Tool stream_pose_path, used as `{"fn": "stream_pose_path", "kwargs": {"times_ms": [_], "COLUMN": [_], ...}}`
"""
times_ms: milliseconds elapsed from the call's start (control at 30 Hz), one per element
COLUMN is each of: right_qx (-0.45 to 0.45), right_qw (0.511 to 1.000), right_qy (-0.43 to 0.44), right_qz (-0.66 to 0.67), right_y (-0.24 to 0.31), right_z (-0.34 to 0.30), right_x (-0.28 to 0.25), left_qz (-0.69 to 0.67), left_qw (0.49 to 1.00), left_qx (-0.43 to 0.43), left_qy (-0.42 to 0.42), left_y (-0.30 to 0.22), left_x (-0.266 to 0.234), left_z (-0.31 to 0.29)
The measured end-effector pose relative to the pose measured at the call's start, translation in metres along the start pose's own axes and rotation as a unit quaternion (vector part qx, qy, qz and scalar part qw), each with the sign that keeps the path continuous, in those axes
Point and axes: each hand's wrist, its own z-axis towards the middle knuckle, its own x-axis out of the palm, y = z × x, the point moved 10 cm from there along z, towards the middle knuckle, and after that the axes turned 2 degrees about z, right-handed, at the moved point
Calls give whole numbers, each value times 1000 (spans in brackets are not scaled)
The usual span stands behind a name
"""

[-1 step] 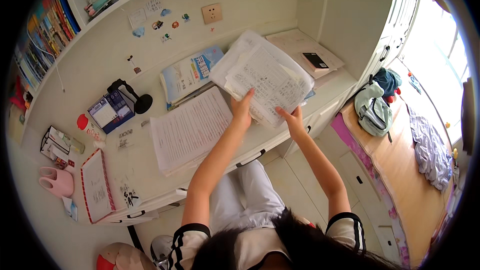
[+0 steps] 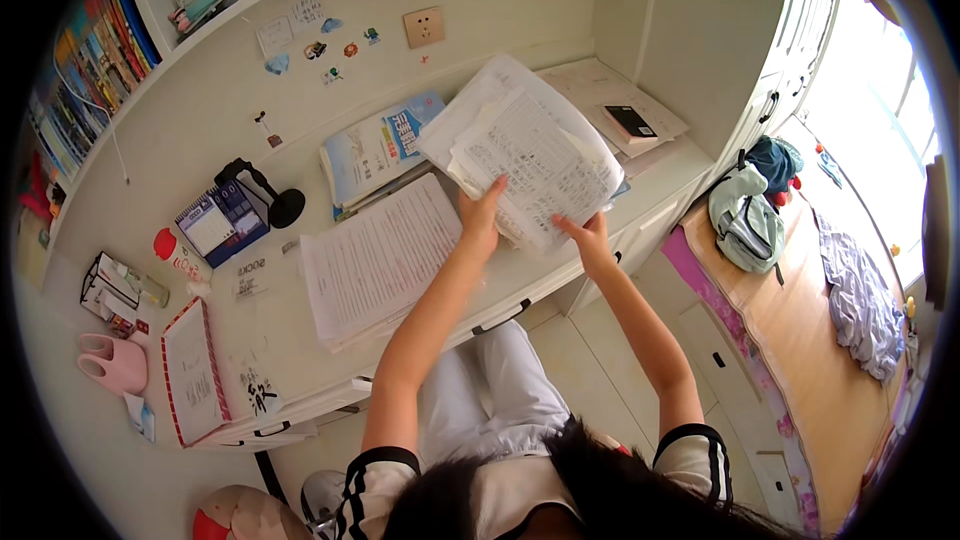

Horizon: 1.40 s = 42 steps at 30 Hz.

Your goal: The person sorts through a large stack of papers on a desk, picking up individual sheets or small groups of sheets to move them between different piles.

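A thick stack of papers [image 2: 535, 145], uneven at its edges and covered in handwriting on top, is held tilted above the right part of the desk. My left hand [image 2: 482, 212] grips its lower left edge, thumb on the top sheet. At the near right corner my right hand [image 2: 588, 238] pinches it, thumb also on top; the other fingers of both hands are mostly hidden underneath. Left of the stack, a pile of printed sheets [image 2: 380, 255] lies on the desk. Behind that pile are blue-and-white workbooks [image 2: 375, 145], partly hidden by other paper.
On the white desk [image 2: 290, 310] stand a desk calendar [image 2: 222, 225], a black lamp [image 2: 285, 205], a red-capped bottle [image 2: 180, 255] and a red-edged board [image 2: 195, 375]. A black booklet [image 2: 630, 122] lies on papers at the back right. A backpack [image 2: 747, 220] rests farther right.
The held stack has shifted very slightly away from me, its far edge a little higher. Both hands keep their grip; nothing else has visibly moved.
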Motion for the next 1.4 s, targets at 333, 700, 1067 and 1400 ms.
{"fn": "stream_pose_path", "kwargs": {"times_ms": [333, 700, 1067, 1400], "right_qx": [-51, -35, 42, 173], "right_qw": [962, 986, 982, 947], "right_qy": [192, 110, 49, 62], "right_qz": [-189, -119, -179, -262], "right_y": [98, 79, 81, 6], "right_z": [69, 81, 92, 106], "right_x": [23, 5, 15, -39], "left_qz": [223, 292, 305, 424], "left_qw": [966, 936, 938, 900], "left_qx": [68, 74, -113, -91], "left_qy": [111, 182, 117, 29], "left_y": [-82, -63, -25, 6], "left_x": [43, 63, 34, -19], "left_z": [34, 41, 59, 50]}}
